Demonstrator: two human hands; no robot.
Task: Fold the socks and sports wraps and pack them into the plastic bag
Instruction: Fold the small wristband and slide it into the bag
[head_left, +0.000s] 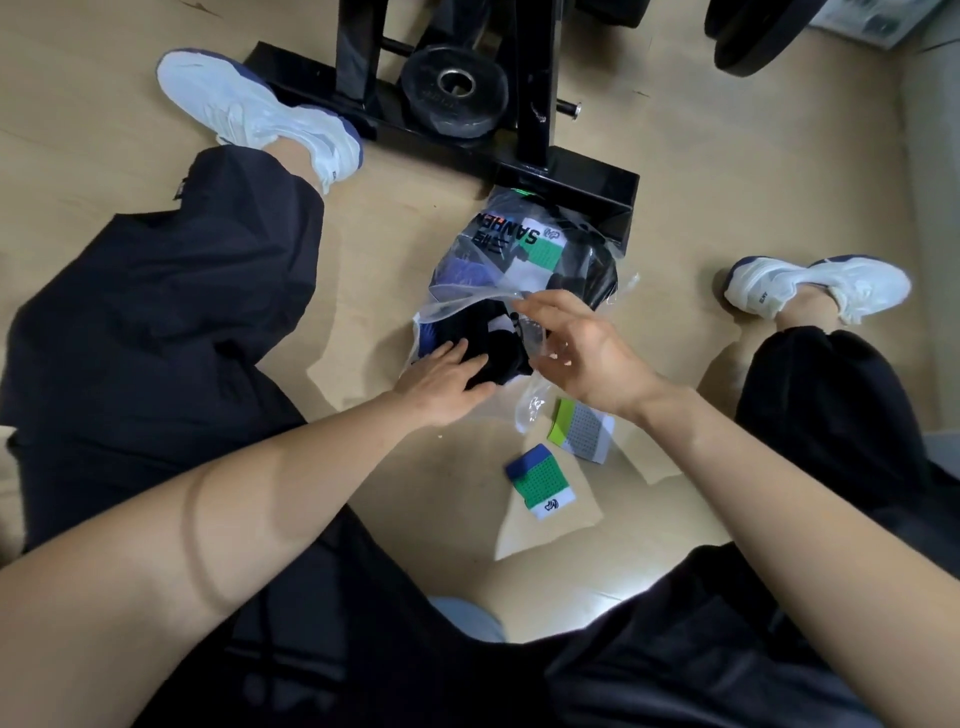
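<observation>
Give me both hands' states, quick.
Left hand: open, flat fingers pressing black fabric inside plastic bag.
Right hand: closed, pinching the bag's mouth.

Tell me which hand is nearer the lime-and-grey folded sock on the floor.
Right. The right hand holds the mouth of the plastic bag just beyond the lime-and-grey sock, its wrist close by. The left hand presses dark cloth in the bag, farther to the left.

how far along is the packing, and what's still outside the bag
Mostly done: the plastic bag already holds several folded pieces. In hand: the left hand presses a dark piece into its mouth while the right hand holds the rim. Left: the lime-and-grey folded piece and the blue-and-green folded piece lie on the floor.
</observation>
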